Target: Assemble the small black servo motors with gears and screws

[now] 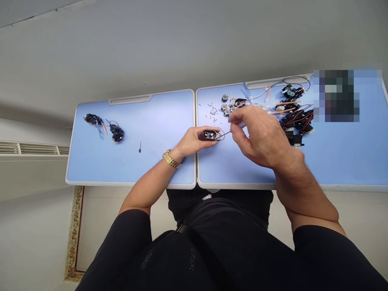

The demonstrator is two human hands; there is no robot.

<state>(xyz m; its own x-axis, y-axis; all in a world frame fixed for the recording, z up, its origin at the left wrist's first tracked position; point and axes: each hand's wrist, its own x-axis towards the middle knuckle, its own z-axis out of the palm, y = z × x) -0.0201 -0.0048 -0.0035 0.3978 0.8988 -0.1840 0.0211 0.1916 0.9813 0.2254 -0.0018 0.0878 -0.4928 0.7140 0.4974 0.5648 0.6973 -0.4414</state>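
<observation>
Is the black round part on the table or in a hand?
In a hand: the left hand grips the black plastic housing with curled fingers.

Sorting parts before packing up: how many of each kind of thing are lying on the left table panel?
Black parts with wires: 2
Small black tool: 1
Total: 3

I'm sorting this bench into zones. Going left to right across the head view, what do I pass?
White radiator, black wired part, second black wired part, small black tool, gold wristwatch, left hand holding a round black part, right hand holding a small screwdriver.
</observation>
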